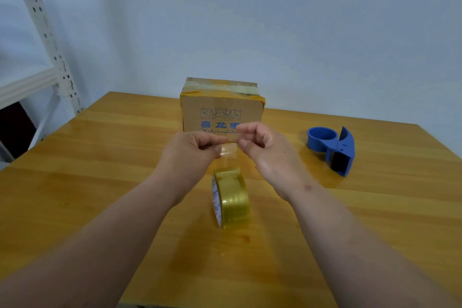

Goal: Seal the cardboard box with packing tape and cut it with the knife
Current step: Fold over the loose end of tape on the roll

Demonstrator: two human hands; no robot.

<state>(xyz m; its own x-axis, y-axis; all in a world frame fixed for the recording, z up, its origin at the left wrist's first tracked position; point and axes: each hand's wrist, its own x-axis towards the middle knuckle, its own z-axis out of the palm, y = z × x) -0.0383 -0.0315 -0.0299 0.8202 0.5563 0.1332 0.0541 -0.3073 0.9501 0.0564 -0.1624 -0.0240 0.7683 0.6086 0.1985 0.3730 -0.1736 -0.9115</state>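
Holding a pulled-out strip of clear tape between both hands, above the tape roll.

Left hand and right hand raised side by side over the middle of the wooden tabletop; fingers of each pinched shut on the free end of the strip, thumbs and forefingers nearly meeting. Strip runs down from the fingers to the roll, which stands on edge on the tabletop, just nearer the camera than the hands. Cardboard box sits behind the hands near the far edge, blue cartoon print and lettering on the facing side, older tape across its top and edges. Blue tape dispenser lies to the right, well apart from the box. White metal shelf frame stands at far left against the pale wall.
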